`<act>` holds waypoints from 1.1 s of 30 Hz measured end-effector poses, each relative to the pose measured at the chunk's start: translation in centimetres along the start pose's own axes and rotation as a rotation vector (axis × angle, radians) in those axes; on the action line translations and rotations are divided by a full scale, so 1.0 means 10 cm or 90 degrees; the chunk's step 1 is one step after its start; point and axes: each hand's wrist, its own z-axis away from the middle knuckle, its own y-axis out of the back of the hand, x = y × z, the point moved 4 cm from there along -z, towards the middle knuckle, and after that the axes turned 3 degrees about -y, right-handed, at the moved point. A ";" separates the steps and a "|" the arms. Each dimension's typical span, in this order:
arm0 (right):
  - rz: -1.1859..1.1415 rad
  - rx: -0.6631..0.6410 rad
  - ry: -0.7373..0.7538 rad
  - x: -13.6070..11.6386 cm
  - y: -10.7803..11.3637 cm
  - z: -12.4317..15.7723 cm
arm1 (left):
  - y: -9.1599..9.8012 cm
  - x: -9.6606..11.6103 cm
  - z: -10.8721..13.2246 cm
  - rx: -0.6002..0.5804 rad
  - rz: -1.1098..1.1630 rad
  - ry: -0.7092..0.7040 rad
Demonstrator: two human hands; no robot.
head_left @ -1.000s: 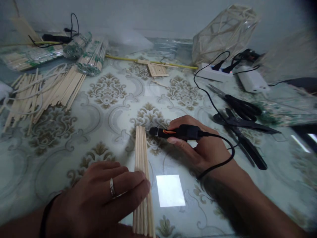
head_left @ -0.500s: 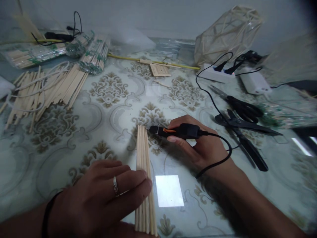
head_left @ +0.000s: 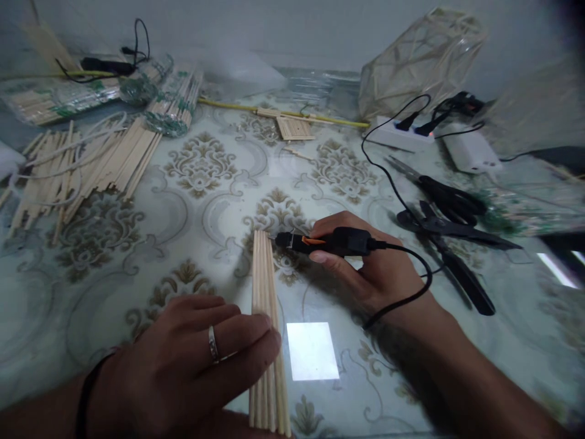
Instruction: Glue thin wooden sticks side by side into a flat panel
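Note:
Several thin wooden sticks lie side by side in a narrow row on the patterned tabletop. My left hand, with a ring on one finger, is closed on the lower part of the row, fingers across the top. My right hand grips a black corded rotary tool with an orange switch. The tool points left, and its thin metal tip is at the far end of the sticks; whether it touches them I cannot tell. Its black cord loops over my right wrist.
Loose sticks and bagged sticks lie at the left. Scissors, pliers and a white power strip are at the right. Behind stands a stick-framed geometric shape. A small stick panel lies at the back.
Almost nothing differs. The rotary tool and its cord have shifted very slightly right; my left hand and the sticks hold their place.

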 end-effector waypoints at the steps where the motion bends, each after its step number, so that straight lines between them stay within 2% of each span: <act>1: 0.000 -0.002 0.001 0.00 0.00 0.00 | 0.00 0.00 -0.01 -0.003 0.000 0.001; 15: -0.022 -0.010 -0.017 -0.01 0.01 0.01 | 0.02 0.02 -0.07 0.015 0.011 -0.010; 23: -0.036 -0.021 -0.019 -0.06 0.03 0.02 | 0.02 0.00 -0.09 -0.009 -0.006 0.021; 27: -0.046 -0.018 -0.012 -0.06 0.05 0.03 | 0.02 0.02 -0.05 0.024 0.008 -0.010; 31: -0.053 -0.027 0.005 -0.07 0.07 0.03 | 0.02 0.02 -0.06 -0.013 -0.007 0.024; 33: -0.053 -0.030 0.011 -0.08 0.08 0.03 | 0.03 0.04 -0.08 -0.005 0.005 -0.006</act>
